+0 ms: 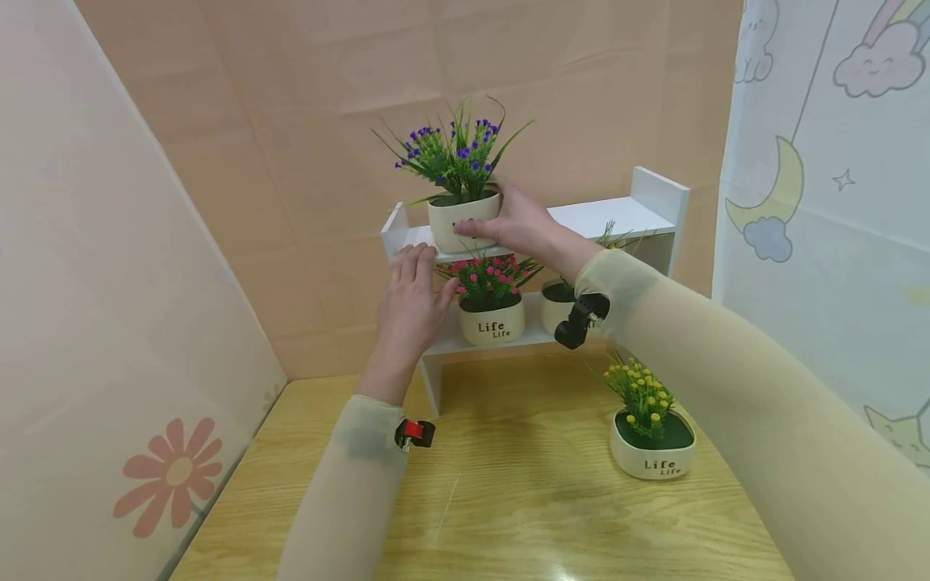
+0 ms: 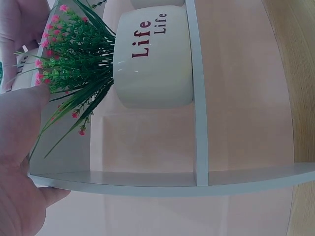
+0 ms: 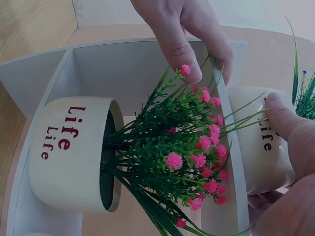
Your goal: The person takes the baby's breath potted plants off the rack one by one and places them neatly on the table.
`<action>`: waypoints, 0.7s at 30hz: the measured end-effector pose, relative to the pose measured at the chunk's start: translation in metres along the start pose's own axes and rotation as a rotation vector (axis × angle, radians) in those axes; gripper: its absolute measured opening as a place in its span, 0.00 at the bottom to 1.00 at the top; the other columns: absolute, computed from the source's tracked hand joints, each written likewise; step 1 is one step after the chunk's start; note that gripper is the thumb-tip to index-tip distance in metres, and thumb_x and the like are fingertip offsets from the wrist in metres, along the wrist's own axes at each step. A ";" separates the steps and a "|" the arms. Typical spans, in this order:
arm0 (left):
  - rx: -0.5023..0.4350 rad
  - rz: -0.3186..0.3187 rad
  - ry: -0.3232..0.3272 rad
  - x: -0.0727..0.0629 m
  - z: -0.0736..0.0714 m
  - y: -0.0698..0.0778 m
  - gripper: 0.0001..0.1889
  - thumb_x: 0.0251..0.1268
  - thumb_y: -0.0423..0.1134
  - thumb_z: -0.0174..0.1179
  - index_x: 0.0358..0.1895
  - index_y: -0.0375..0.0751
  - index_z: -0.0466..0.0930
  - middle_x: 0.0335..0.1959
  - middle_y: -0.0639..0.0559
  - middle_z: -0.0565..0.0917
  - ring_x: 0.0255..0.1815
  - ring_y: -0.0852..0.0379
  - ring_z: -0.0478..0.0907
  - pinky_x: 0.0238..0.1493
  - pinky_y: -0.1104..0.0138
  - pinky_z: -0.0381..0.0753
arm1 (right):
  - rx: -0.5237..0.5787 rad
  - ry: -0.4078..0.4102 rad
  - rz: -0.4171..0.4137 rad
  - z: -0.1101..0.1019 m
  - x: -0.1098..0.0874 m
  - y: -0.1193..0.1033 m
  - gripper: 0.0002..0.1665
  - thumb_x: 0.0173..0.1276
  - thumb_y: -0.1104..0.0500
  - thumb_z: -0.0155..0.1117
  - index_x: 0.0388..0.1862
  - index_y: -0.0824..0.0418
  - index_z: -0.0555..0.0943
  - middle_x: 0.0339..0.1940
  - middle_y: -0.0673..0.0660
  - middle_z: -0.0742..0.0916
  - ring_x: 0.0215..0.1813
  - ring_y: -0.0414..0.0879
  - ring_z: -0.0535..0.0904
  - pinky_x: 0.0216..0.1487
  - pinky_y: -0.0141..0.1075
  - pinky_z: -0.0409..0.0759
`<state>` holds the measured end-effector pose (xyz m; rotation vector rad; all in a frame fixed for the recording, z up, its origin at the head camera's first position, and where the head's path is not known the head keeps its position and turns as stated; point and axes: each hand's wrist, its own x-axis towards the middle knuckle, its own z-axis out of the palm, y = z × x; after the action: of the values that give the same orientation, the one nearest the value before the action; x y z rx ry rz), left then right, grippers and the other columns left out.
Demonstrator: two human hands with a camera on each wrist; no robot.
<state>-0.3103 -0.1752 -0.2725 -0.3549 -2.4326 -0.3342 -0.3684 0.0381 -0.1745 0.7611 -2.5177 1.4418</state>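
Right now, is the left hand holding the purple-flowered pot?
No, the right hand holds the purple-flowered pot, while the left hand is at the left end of the white shelf.

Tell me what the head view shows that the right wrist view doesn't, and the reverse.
Only the head view: the yellow-flowered pot on the table and the crescent moon printed on the white backdrop.
Only the right wrist view: the underside of the top shelf.
Both: the left hand, the right hand holding the purple-flowered pot, the pink-flowered pot, and the white shelf.
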 end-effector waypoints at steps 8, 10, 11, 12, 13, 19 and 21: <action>-0.017 -0.023 0.003 0.001 0.001 0.000 0.33 0.88 0.53 0.59 0.81 0.35 0.64 0.83 0.39 0.67 0.89 0.42 0.53 0.87 0.53 0.58 | 0.061 0.037 -0.035 -0.008 -0.005 -0.009 0.56 0.70 0.43 0.83 0.86 0.55 0.62 0.72 0.57 0.83 0.68 0.52 0.81 0.70 0.47 0.80; -0.020 -0.026 0.005 0.001 0.001 0.000 0.33 0.87 0.53 0.59 0.81 0.36 0.64 0.83 0.40 0.66 0.89 0.43 0.53 0.87 0.53 0.59 | 0.051 0.049 -0.043 -0.012 -0.007 -0.013 0.57 0.70 0.42 0.83 0.87 0.55 0.61 0.72 0.57 0.82 0.68 0.52 0.81 0.70 0.47 0.80; -0.020 -0.024 0.005 0.000 0.001 0.001 0.33 0.87 0.53 0.59 0.81 0.36 0.64 0.83 0.40 0.66 0.89 0.43 0.52 0.87 0.53 0.59 | 0.043 0.055 -0.042 -0.013 -0.009 -0.015 0.58 0.69 0.42 0.83 0.88 0.55 0.61 0.73 0.58 0.82 0.68 0.51 0.81 0.69 0.47 0.81; -0.021 -0.023 0.005 0.000 0.001 0.001 0.33 0.87 0.53 0.59 0.81 0.36 0.64 0.83 0.40 0.66 0.89 0.43 0.52 0.87 0.52 0.59 | 0.032 0.061 -0.040 -0.015 -0.010 -0.017 0.59 0.69 0.41 0.83 0.88 0.55 0.60 0.73 0.58 0.82 0.68 0.51 0.81 0.69 0.47 0.81; -0.024 -0.022 0.005 0.000 0.001 0.001 0.33 0.87 0.53 0.60 0.81 0.36 0.64 0.83 0.40 0.66 0.89 0.43 0.52 0.87 0.52 0.59 | 0.022 0.066 -0.038 -0.016 -0.011 -0.018 0.60 0.69 0.40 0.83 0.88 0.56 0.60 0.73 0.58 0.82 0.68 0.51 0.81 0.69 0.46 0.81; -0.033 -0.018 -0.001 -0.001 0.001 0.001 0.32 0.87 0.52 0.60 0.80 0.35 0.64 0.83 0.39 0.67 0.89 0.42 0.53 0.87 0.52 0.58 | 0.014 0.076 -0.063 -0.023 -0.019 -0.026 0.58 0.69 0.41 0.83 0.88 0.57 0.62 0.72 0.58 0.83 0.67 0.51 0.81 0.68 0.45 0.81; -0.032 -0.019 -0.001 -0.001 0.001 -0.001 0.33 0.87 0.52 0.60 0.80 0.36 0.64 0.83 0.39 0.67 0.89 0.42 0.53 0.88 0.52 0.58 | 0.015 0.080 -0.072 -0.024 -0.021 -0.027 0.58 0.69 0.41 0.84 0.88 0.57 0.63 0.72 0.58 0.83 0.67 0.51 0.82 0.67 0.44 0.81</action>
<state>-0.3107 -0.1755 -0.2742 -0.3467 -2.4353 -0.3812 -0.3394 0.0550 -0.1482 0.7729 -2.3977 1.4398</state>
